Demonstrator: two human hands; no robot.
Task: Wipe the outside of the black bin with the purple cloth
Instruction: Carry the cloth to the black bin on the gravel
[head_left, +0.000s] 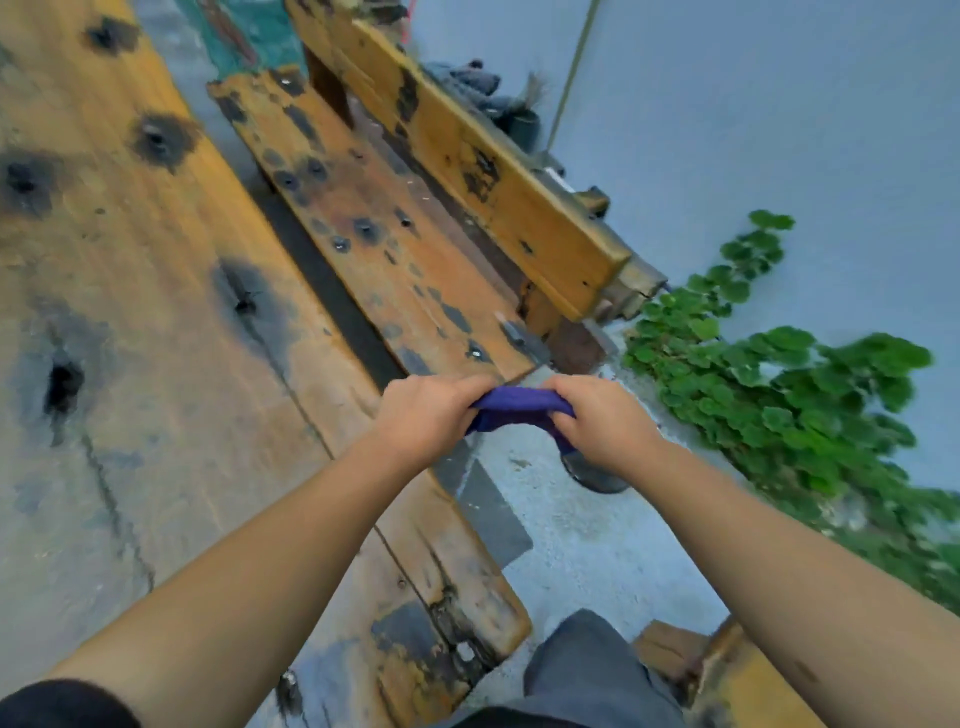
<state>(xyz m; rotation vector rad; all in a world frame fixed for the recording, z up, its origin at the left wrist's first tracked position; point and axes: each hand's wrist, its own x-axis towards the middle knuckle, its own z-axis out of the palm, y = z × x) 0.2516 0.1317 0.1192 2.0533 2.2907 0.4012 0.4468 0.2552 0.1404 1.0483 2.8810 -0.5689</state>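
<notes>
Two hands hold one purple cloth (519, 410) between them, out in front of the body and just past the near end of the bench seat (395, 249). The left hand (431, 415) is closed around the cloth's left end, knuckles up; the right hand (597, 426) is closed on the right end, with a loose tail of cloth hanging below it. The short stretch between the fists is bunched into a thick roll, which reads as gathering or wringing the cloth into a firm pad, a sensible preparation for wiping, though that is only a judgement.

The black bin is not clearly in view. A dark rounded shape (597, 478) sits on the concrete ground (571, 545) just below the right hand and near the seat's end, but most of it is hidden by the hand, so I cannot tell whether it is the bin. No wiping has begun; the cloth touches nothing but the hands.

Left of the seat runs a broad, worn wooden table (130, 312). Beyond the seat stands its backrest (493, 176), and a leafy green plant (779, 395) grows against the pale wall (779, 130) to the right of the seat's end. The person's grey trouser leg (587, 670) shows nearer the camera than the seat.
</notes>
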